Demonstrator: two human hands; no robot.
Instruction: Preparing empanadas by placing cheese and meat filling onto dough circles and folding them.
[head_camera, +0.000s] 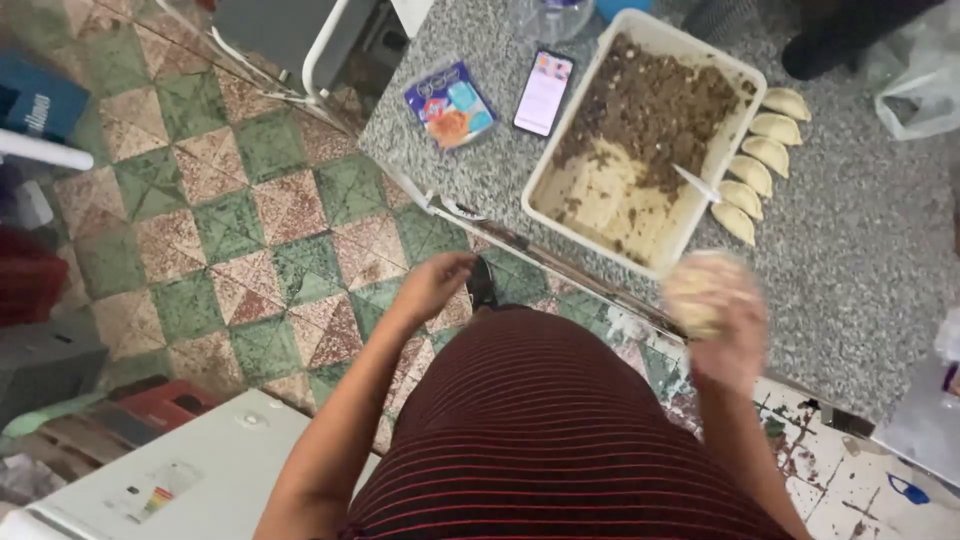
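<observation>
While right hand (722, 330) cups dough round (700, 292), left hand (437, 282) empty

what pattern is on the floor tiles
Green and reddish-brown speckled triangles forming a diamond pattern on the floor tiles, shown in the head view.

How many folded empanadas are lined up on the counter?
5 folded empanadas, in a row right of the white tray, top to bottom. None appear hidden.

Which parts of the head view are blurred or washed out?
Head view: right hand and the dough disc it holds are motion-blurred; left hand slightly soft; tray, pastries and phone sharp; light flat, no hard shadows.
</observation>
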